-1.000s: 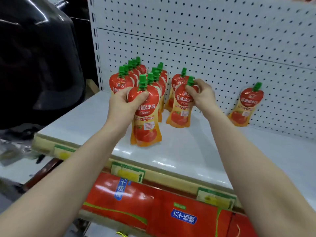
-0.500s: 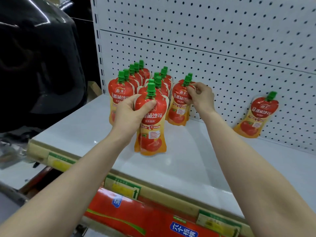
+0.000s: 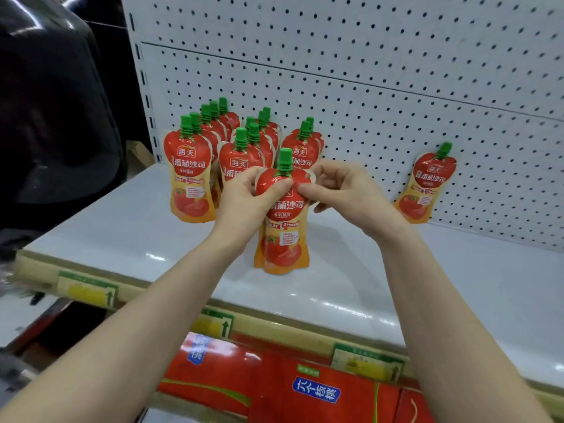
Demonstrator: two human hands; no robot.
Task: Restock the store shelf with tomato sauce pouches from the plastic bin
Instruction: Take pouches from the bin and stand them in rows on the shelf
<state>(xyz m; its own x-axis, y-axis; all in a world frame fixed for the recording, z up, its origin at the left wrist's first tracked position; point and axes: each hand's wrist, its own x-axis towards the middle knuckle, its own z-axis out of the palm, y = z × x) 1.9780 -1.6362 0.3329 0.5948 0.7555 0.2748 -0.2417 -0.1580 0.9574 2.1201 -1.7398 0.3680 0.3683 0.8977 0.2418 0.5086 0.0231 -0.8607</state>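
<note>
Pinches top of tomato sauce pouch (image 3: 283, 236) with curled fingers (image 3: 276, 188) of left hand (image 3: 244, 198) and right hand (image 3: 345, 190); holds it upright on shelf (image 3: 122, 233), before stocked rows (image 3: 189, 166).

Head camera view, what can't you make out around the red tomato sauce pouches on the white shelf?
Held red pouch with green cap, head view: its top logo is covered by the left hand and right hand.
Rear pouches: only green caps show behind the front ones.
Yellow shelf-edge labels: blurred, unreadable.
Red cartons below: cut off by the bottom edge.
Plastic bin: out of frame.
</note>
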